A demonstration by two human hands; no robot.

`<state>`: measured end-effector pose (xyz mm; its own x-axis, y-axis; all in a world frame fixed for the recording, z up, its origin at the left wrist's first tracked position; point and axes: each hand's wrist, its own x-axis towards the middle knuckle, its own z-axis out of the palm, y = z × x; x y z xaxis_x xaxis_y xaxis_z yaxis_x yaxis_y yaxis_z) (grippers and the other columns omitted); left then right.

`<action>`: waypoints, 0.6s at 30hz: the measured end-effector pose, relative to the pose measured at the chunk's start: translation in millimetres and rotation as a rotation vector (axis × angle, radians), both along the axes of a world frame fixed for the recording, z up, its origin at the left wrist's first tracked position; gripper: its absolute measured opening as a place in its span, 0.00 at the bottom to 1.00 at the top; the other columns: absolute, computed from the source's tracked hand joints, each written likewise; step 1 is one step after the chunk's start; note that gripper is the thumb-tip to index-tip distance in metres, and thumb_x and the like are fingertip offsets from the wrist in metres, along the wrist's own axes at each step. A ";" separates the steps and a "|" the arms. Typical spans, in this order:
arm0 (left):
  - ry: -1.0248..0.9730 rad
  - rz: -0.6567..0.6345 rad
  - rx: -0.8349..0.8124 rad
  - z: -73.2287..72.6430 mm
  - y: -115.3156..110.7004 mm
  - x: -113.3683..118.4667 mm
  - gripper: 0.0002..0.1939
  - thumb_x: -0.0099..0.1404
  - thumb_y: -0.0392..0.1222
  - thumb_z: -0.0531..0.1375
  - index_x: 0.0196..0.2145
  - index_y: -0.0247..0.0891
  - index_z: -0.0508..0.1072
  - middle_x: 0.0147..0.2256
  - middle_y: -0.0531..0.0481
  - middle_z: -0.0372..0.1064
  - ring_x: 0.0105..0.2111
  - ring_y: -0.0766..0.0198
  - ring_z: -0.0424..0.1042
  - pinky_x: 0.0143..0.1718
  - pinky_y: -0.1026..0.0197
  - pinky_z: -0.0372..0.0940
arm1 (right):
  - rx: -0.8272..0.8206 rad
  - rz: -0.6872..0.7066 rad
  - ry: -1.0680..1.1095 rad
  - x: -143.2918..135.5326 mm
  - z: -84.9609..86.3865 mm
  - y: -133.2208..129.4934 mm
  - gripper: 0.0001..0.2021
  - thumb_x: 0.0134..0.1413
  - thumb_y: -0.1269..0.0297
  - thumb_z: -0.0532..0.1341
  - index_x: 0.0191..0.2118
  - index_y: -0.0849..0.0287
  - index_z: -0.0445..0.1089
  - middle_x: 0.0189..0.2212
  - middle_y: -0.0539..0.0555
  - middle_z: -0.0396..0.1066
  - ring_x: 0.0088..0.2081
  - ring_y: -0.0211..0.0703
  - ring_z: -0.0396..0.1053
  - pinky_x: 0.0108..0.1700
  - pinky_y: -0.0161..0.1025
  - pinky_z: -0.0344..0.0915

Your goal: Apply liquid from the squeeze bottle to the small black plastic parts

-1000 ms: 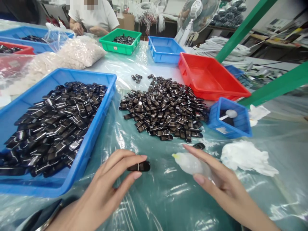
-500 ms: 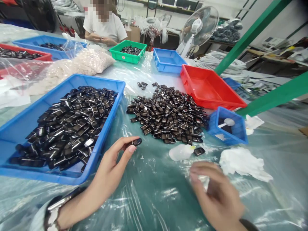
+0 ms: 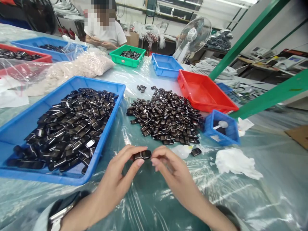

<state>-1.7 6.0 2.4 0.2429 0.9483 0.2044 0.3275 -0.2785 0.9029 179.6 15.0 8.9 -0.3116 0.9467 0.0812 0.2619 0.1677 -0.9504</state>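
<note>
Head cam: left hand (image 3: 117, 171) had a little black piece (image 3: 142, 155) pinched between thumb and fingers, in front of a big pile (image 3: 166, 117) of similar ones. Right hand (image 3: 176, 171) was bunched up narrow by the piece's right end, couldn't tell if it gripped anything. Whitish bottle (image 3: 181, 151) lay just behind it.

Held casing (image 3: 145, 154): plastic-looking, high gloss, with a bright metallic-looking stripe (image 3: 141, 155). Heaped casings (image 3: 166, 115): matching glossy finish. Large blue tray (image 3: 102, 144): smooth moulded plastic, soft sheen. Red tray (image 3: 204, 91): smooth plastic, satin. Squeeze bottle (image 3: 181, 151): translucent plastic. White wad (image 3: 235, 163): matt, crumpled, paper or cloth uncertain. Bench cover (image 3: 144, 202): clear film, wrinkled, glossy. Wristwatch band (image 3: 57, 218): polished metal.
</note>
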 end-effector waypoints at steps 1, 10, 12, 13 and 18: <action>-0.003 -0.022 0.015 0.4 -1.4 0.4 0.12 0.71 0.37 0.53 0.51 0.45 0.67 0.45 0.48 0.70 0.45 0.58 0.69 0.45 0.56 0.64 | -0.069 -0.003 0.081 1.8 4.9 -2.5 0.04 0.63 0.64 0.54 0.36 0.54 0.64 0.31 0.49 0.64 0.30 0.39 0.66 0.35 0.39 0.67; 0.000 -0.144 0.129 -1.8 -5.4 -1.9 0.14 0.71 0.35 0.53 0.52 0.46 0.65 0.44 0.47 0.70 0.45 0.58 0.69 0.44 0.57 0.65 | -0.528 0.021 0.610 -1.5 15.5 -9.7 0.08 0.55 0.58 0.63 0.32 0.55 0.67 0.23 0.45 0.64 0.27 0.33 0.65 0.33 0.32 0.65; 0.013 -0.168 0.134 -1.8 -4.9 -2.7 0.14 0.71 0.36 0.53 0.53 0.46 0.65 0.44 0.47 0.70 0.44 0.57 0.69 0.43 0.57 0.65 | -0.578 0.028 0.669 -1.6 13.9 -11.2 0.09 0.53 0.57 0.65 0.32 0.56 0.67 0.24 0.45 0.64 0.27 0.33 0.65 0.33 0.31 0.64; 0.013 -0.172 0.149 -1.8 -4.6 -2.7 0.14 0.72 0.36 0.52 0.53 0.45 0.65 0.43 0.47 0.70 0.43 0.58 0.69 0.42 0.57 0.65 | -0.599 0.030 0.689 -1.6 12.7 -11.9 0.09 0.53 0.57 0.65 0.32 0.55 0.67 0.24 0.45 0.64 0.27 0.33 0.65 0.33 0.32 0.64; 0.035 -0.181 0.306 -0.6 -7.1 0.7 0.16 0.73 0.34 0.51 0.55 0.44 0.63 0.40 0.48 0.69 0.40 0.60 0.68 0.40 0.58 0.63 | -0.704 0.088 0.709 -6.7 5.5 -13.1 0.16 0.50 0.52 0.66 0.38 0.54 0.63 0.24 0.45 0.64 0.25 0.34 0.65 0.31 0.34 0.64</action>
